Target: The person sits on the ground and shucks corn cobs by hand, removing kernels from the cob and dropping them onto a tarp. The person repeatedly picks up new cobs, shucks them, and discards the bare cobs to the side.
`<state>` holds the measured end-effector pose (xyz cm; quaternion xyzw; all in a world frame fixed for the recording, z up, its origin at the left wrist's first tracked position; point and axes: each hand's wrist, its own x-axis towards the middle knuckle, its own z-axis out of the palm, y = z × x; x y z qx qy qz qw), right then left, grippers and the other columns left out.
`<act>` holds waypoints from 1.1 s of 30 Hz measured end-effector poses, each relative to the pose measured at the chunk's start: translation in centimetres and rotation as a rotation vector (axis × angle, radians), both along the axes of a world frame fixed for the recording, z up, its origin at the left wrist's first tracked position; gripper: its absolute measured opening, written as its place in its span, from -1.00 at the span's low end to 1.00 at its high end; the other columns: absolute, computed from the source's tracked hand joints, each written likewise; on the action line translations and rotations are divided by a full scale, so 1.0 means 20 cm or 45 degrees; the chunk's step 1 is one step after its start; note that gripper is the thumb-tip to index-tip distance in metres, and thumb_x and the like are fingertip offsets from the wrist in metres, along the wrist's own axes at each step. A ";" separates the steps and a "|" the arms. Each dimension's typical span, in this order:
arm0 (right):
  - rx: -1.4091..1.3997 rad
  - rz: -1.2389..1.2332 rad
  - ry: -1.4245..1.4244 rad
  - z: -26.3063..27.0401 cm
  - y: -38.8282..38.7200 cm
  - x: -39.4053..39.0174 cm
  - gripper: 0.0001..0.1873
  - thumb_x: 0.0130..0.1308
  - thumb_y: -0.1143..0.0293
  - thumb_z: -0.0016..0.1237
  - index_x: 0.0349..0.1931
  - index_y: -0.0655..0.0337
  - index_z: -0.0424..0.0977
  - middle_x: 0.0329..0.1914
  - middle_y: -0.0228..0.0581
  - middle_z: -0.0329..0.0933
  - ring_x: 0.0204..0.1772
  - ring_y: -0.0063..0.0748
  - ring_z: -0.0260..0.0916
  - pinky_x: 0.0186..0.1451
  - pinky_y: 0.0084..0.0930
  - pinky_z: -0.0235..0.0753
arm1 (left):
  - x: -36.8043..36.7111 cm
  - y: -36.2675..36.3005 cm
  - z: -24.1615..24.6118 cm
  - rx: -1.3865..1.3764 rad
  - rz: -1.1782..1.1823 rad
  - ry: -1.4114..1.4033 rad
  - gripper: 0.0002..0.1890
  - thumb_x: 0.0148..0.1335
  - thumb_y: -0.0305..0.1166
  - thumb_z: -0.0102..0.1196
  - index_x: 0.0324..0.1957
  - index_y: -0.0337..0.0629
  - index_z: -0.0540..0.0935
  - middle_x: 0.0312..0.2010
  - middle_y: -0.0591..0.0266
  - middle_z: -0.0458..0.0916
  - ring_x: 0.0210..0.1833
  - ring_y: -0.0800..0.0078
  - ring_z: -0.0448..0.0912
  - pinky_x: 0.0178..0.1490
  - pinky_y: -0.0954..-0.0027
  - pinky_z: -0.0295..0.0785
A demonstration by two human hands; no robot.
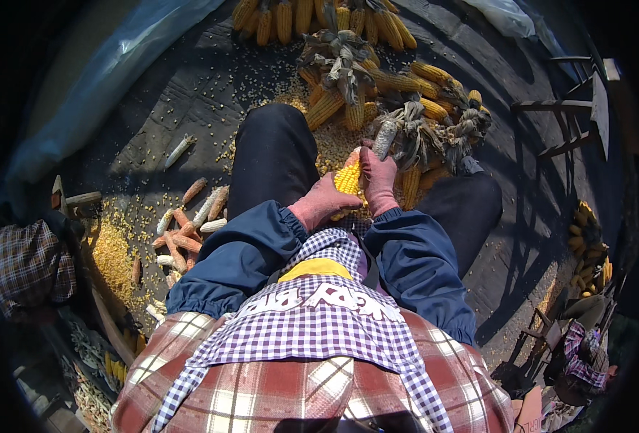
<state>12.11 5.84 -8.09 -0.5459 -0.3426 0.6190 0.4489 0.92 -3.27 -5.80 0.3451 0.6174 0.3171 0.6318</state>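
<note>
My left hand [322,203], in a pink glove, is wrapped around an ear of yellow corn [347,180]. The ear's upper tip shows pinkish bare cob, while kernels still cover its middle. Close beside it, my right hand [380,176], gloved likewise, grips a pale stripped corncob [386,136] that sticks up out of the fist. That hand is against the ear's right side; the cob's lower end is hidden by the glove. Both hands are between my knees, above loose corn kernels [337,142]. Braided corn husks [406,127] hang together just past the right hand.
Bundled corn ears [325,108] lie ahead on a dark ground sheet [173,92]. Stripped corncobs [181,238] and a kernel heap [111,260] are at left, near a person in a checked garment [32,268]. A wooden chair [568,105] stands right; another person [585,352] sits lower right.
</note>
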 end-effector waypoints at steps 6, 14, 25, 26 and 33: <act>-0.015 0.009 0.027 0.06 0.04 0.05 -0.69 0.15 0.39 0.12 -0.10 0.25 0.44 -0.38 -0.36 0.49 -0.44 -0.45 0.43 -0.37 -0.49 0.46 | -0.02 0.03 0.17 -0.085 0.069 -0.409 -0.40 0.10 -0.25 0.24 0.13 -0.29 0.31 -0.14 0.14 0.53 -0.13 0.37 0.54 -0.06 0.43 0.46; 0.348 -0.053 0.103 -0.03 -0.03 0.03 -0.72 0.16 0.44 0.13 -0.15 0.25 0.38 -0.40 -0.41 0.48 -0.39 -0.58 0.42 -0.31 -0.58 0.46 | 0.03 0.05 0.11 -0.106 0.102 -0.314 -0.27 -0.05 -0.38 0.36 0.13 -0.37 0.27 -0.12 0.10 0.52 -0.08 0.38 0.53 0.00 0.41 0.45; -0.107 -0.093 0.230 0.15 -0.01 0.00 -0.77 0.21 0.46 0.04 -0.12 0.21 0.45 -0.28 -0.40 0.50 -0.31 -0.51 0.44 -0.24 -0.50 0.44 | 0.08 0.05 0.20 0.249 -0.276 0.849 -0.25 -0.15 -0.20 0.36 0.04 -0.42 0.32 -0.10 -0.08 0.52 -0.05 0.17 0.55 -0.03 0.28 0.46; -0.070 -0.076 0.184 0.06 0.00 0.01 -0.80 0.21 0.46 0.03 -0.16 0.21 0.42 -0.30 -0.34 0.50 -0.30 -0.44 0.46 -0.21 -0.48 0.45 | 0.06 0.05 0.22 0.102 -0.160 0.460 -0.32 -0.09 -0.25 0.34 0.03 -0.39 0.34 -0.10 0.00 0.52 -0.07 0.23 0.55 -0.04 0.33 0.46; -0.220 0.033 0.083 0.15 0.10 0.05 -0.64 0.17 0.26 0.12 -0.06 0.19 0.48 -0.18 -0.41 0.51 -0.17 -0.44 0.47 -0.15 -0.48 0.44 | -0.02 0.04 0.22 0.009 0.133 -0.352 -0.33 0.01 -0.37 0.30 0.13 -0.41 0.30 -0.06 0.11 0.50 -0.01 0.32 0.51 0.05 0.42 0.43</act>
